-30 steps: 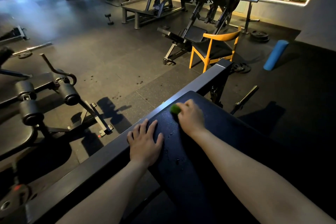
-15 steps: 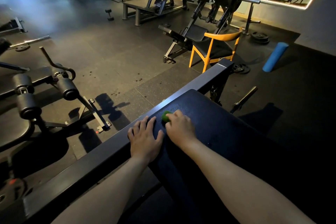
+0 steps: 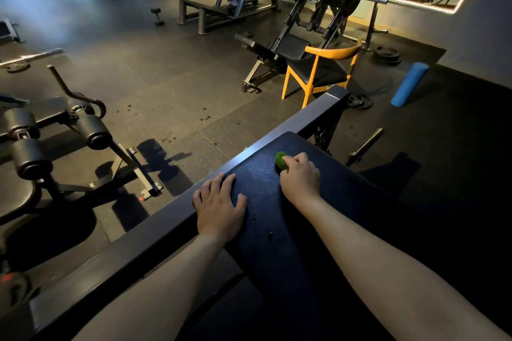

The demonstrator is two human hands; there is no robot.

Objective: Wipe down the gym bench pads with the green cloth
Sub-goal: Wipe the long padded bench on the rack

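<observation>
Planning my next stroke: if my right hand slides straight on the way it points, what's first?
Past the green cloth it grips: bare pad, then likely the metal frame rail at the edge.

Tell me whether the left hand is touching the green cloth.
Apart. The head view shows the left hand flat on the bench pad, with bare surface between it and the green cloth, which the right hand grips.

We look down on a dark pad point(image 3: 266, 183) beside its grey frame point(image 3: 138, 238). Our left hand point(image 3: 220, 209) lies flat across both; our right hand point(image 3: 300, 180) grips a cloth point(image 3: 281, 160) against the pad's far end, with droplets point(image 3: 270, 234) nearer us.
</observation>
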